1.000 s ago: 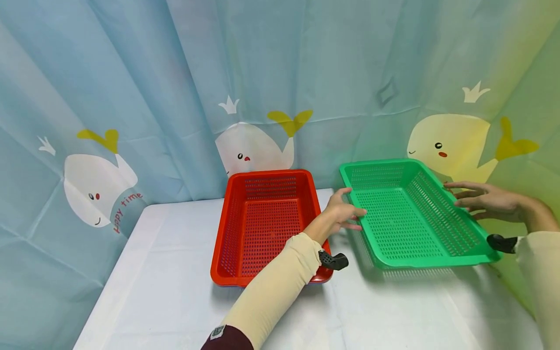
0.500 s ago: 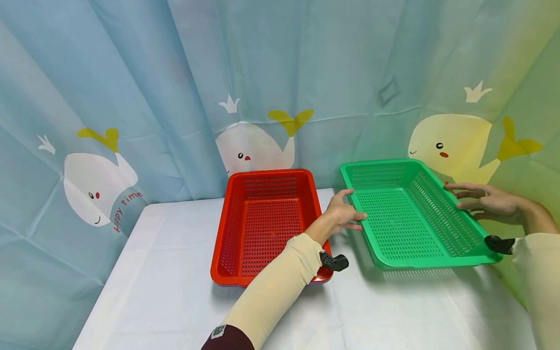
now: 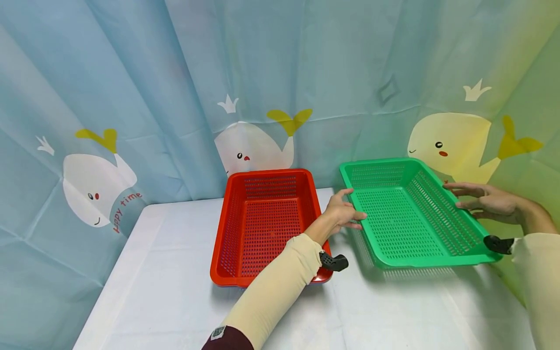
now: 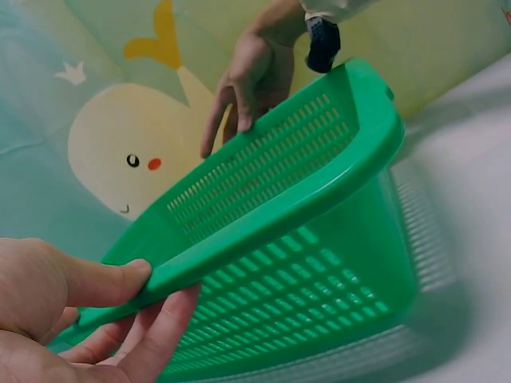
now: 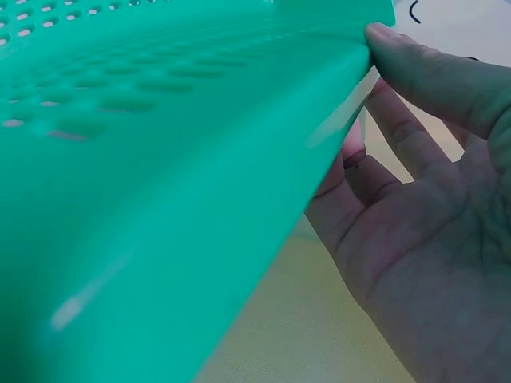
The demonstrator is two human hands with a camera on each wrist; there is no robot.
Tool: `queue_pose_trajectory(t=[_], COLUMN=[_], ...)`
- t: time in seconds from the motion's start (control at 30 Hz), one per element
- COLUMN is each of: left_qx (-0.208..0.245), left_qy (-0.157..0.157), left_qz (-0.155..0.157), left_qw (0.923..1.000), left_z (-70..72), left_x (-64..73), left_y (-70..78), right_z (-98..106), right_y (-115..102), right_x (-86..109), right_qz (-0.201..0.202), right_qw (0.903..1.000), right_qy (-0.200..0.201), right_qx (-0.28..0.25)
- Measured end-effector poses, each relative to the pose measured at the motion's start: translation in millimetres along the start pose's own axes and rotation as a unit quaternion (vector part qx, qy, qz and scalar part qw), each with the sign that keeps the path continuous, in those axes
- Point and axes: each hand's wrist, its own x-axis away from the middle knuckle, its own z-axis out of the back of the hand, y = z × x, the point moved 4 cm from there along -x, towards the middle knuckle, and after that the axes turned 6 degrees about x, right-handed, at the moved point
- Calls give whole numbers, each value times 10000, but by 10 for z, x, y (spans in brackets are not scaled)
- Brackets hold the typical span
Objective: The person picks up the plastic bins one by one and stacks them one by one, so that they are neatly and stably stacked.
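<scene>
A green plastic mesh basket (image 3: pixel 430 261) is at the right of the head view, with nothing inside it. My left hand (image 3: pixel 341 211) grips its left rim; in the left wrist view the thumb (image 4: pixel 120 281) lies on top of the rim and the fingers curl under it. At the opposite long side, my right hand (image 3: pixel 498 200) pinches the right rim. The right wrist view shows that thumb (image 5: pixel 407 60) against the rim's edge, with the other fingers underneath, partly hidden by the basket. A shadow falls on the table below the basket.
Left of the green basket stands a red mesh basket (image 3: pixel 221 233), a sliver of blue showing beneath its rim. My left forearm crosses its front right corner. A white-covered table (image 3: pixel 157 272) bears it. Behind hangs a blue curtain (image 3: pixel 341 68) with whale prints; its right part looks yellow-green.
My right hand and sleeve have shifted very slightly since a second ago. Both hands keep their hold on the green basket, which stays in nearly the same place.
</scene>
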Motion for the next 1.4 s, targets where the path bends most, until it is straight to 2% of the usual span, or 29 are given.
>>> queue_pose_trajectory(t=[0.3, 0.47, 0.6, 0.73, 0.9, 1.23, 1.4], left_qx=[-76, -377, -652, -779, -699, -644, -810], left_qy=[4, 99, 70, -142, -546, -1046, -1239], left_qz=[-103, -187, -312, -399, -525, -799, -932], left_qw=[9999, 9991, 9974, 9961, 9947, 9892, 9846], left_z=[-10, 0, 32, 60, 90, 214, 282], left_x=[-1, 23, 82, 141, 207, 320, 390], left_y=[18, 60, 171, 321, 489, 782, 930], right_z=[19, 26, 38, 47, 71, 81, 117], right_y=[-53, -108, -198, -328, -494, -845, -972], right_x=[20, 36, 66, 119, 218, 358, 435], right_qz=[-81, -30, -7, -41, -130, 125, 150], right_qw=[9999, 9998, 9993, 9984, 9962, 9870, 9821], right_qy=[128, 185, 372, 553, 732, 1102, 1426], right_qx=[-20, -80, -70, 130, 449, 1163, 1222])
